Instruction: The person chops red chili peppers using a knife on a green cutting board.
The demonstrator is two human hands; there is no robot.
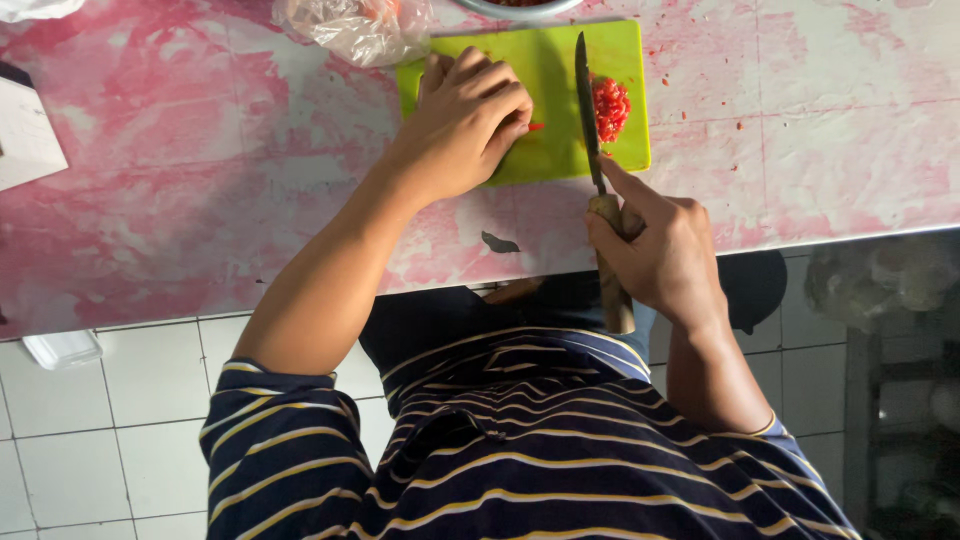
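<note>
My right hand (660,250) is wrapped round the knife (588,110) handle, blade beside the chopped red chilli (610,107) on the green cutting board (548,150), my left hand (462,120) curled over an uncut piece, so I'd tuck fingertips back.

Worktop (180,180): pink-and-white marbled, fills upper part of frame. Green cutting board (545,90) at upper centre. Crumpled clear plastic bag (355,28) just left of board, at top edge. Small dark scrap (499,243) near front edge, centre. Red specks right of board.
</note>
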